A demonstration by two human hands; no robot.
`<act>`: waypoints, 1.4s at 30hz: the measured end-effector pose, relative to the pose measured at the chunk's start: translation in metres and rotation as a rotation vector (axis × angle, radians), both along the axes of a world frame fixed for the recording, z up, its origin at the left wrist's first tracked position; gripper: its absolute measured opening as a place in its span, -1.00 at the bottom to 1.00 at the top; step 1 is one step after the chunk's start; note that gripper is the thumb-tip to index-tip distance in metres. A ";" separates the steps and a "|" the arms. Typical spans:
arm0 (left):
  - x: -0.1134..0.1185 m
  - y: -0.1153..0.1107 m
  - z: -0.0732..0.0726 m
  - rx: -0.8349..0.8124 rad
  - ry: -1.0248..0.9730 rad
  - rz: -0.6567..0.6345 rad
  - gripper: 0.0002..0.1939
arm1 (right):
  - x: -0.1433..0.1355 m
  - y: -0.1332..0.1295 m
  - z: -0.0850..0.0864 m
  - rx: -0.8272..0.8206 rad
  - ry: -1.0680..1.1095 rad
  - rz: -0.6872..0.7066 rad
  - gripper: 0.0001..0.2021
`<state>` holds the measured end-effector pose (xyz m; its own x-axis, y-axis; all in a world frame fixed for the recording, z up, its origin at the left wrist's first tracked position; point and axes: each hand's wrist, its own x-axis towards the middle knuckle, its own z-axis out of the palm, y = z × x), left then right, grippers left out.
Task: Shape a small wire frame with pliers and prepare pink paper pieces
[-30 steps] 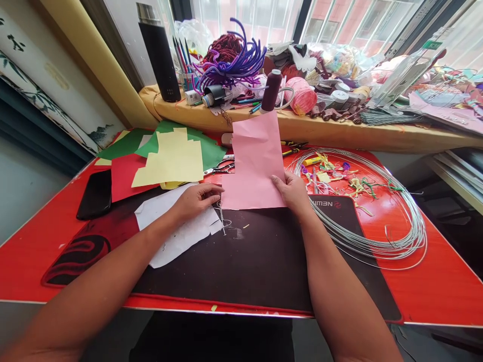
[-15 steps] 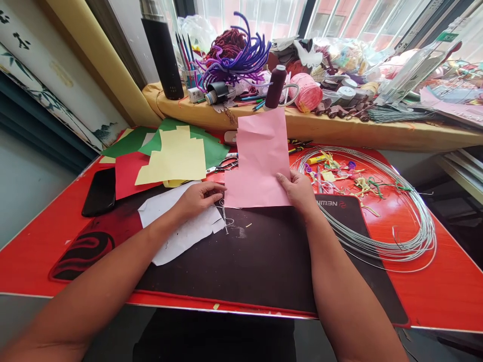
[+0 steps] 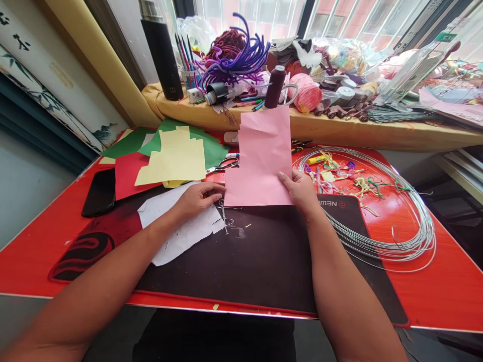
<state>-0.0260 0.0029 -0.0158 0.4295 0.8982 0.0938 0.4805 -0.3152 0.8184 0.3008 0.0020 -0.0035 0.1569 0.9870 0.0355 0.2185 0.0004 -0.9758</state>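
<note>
A pink sheet of paper [image 3: 260, 161], with stepped cuts along its left side, is held over the back part of the dark desk mat [image 3: 264, 261]. My right hand [image 3: 300, 193] grips its lower right edge, thumb on the front face. At the sheet's lower left edge, the fingers of my left hand [image 3: 202, 198] are pinched together; the exact contact is partly hidden. A small twisted wire piece [image 3: 225, 218] lies just below those fingertips. Under my left wrist is a white cut sheet of paper [image 3: 181, 236].
Yellow paper [image 3: 177, 161], red paper [image 3: 130, 173] and green paper [image 3: 215, 148] lie at the left, beside a black phone [image 3: 98, 192]. Scissors [image 3: 226, 164] sit behind the pink sheet. A large wire coil [image 3: 418, 226] surrounds scraps at right. The crowded sill holds a thread spool [image 3: 275, 85].
The upper part of the pink sheet has shifted slightly to the right, along with my right hand. My left hand has stayed almost still.
</note>
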 end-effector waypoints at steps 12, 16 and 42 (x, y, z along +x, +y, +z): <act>0.001 -0.001 -0.001 -0.028 0.002 0.031 -0.63 | 0.002 0.002 -0.005 0.016 -0.049 0.023 -0.58; 0.001 -0.001 0.000 -0.027 -0.009 0.027 -0.64 | 0.002 0.003 -0.006 0.017 -0.054 0.017 -0.57; 0.000 0.000 -0.003 -0.042 -0.007 0.030 -0.64 | 0.003 0.004 -0.008 0.032 -0.071 0.027 -0.60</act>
<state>-0.0259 0.0033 -0.0184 0.4018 0.9139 0.0582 0.4836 -0.2657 0.8340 0.3035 0.0057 -0.0111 0.1264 0.9890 0.0770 0.2862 0.0380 -0.9574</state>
